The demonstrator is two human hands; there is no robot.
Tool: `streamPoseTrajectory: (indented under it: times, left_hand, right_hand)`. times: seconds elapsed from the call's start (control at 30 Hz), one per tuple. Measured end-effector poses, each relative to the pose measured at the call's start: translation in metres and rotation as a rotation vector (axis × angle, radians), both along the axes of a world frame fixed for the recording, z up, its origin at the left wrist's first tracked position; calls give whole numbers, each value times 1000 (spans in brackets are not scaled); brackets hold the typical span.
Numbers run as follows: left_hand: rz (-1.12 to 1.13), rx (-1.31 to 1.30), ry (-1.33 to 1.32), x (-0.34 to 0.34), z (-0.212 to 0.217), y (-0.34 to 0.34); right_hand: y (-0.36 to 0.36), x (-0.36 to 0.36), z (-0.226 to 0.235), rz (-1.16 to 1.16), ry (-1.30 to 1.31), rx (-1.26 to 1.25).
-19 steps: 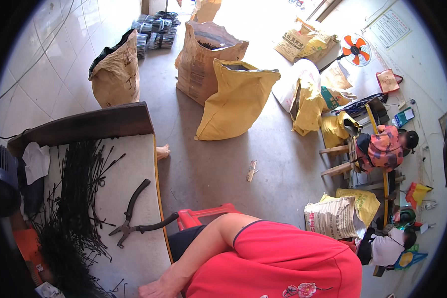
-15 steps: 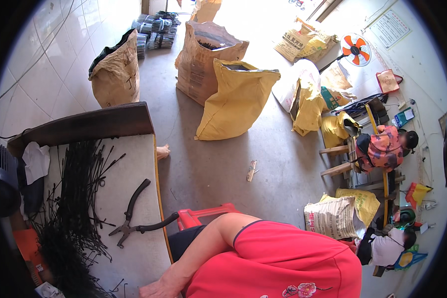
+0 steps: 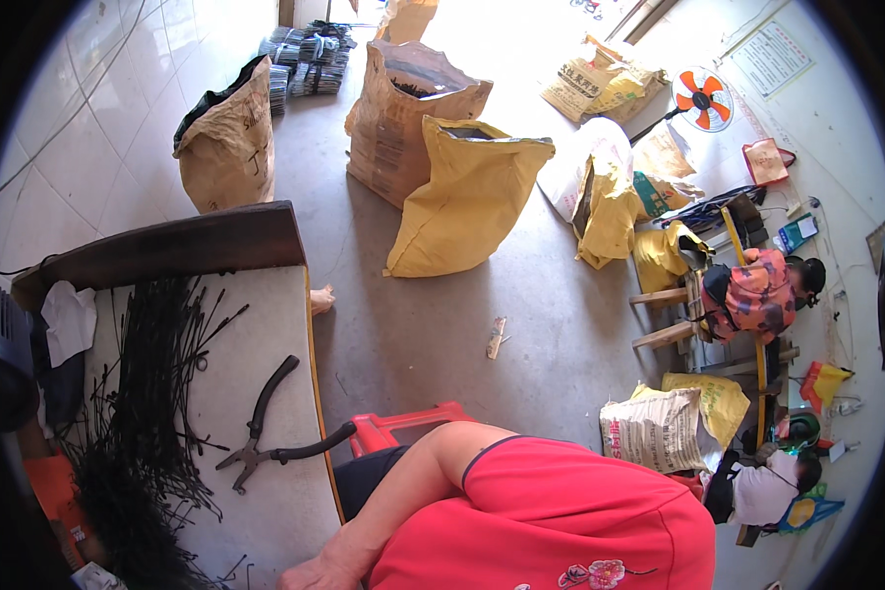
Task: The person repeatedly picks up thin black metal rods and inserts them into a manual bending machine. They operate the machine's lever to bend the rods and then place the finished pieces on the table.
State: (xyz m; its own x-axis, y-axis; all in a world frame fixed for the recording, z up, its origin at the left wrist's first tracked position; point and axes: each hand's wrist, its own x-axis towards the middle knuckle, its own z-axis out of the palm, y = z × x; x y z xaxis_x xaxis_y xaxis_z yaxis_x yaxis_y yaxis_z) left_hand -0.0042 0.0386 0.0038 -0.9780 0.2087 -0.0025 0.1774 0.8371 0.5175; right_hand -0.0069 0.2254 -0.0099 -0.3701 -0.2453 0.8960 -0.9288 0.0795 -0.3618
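Note:
My left hand point(image 3: 317, 573) lies at the bottom edge of the view, on the front rim of the white table point(image 3: 265, 315). It is cut off by the frame, so its grip is unclear. My bare forearm and red sleeve point(image 3: 560, 511) lead down to it. Long black pliers point(image 3: 265, 433) lie half open on the table, about a hand's length above that hand, with one handle past the table edge. A loose heap of thin black ties point(image 3: 157, 383) spreads left of the pliers. My right hand is out of view.
A red plastic stool point(image 3: 403, 428) stands by the table's edge under my arm. Brown sacks point(image 3: 228, 138) point(image 3: 403, 108) and a yellow sack point(image 3: 467, 197) stand on the concrete floor beyond. Two other people point(image 3: 757, 295) point(image 3: 757, 489) sit among bags at the right, near an orange fan point(image 3: 703, 98).

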Motion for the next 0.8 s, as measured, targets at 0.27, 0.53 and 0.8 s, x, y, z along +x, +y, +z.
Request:
streamPoseTrajectory:
  times: [0.27, 0.53, 0.8]
  left_hand:
    - [17, 14, 16, -2, -8, 0]
    - [26, 26, 26, -2, -11, 1]
    - [36, 34, 37, -2, -13, 3]
  right_hand:
    - [-13, 7, -15, -14, -74, 108]
    - [-19, 7, -22, -74, -99, 132]
    - [-22, 5, -24, -72, -108, 102]
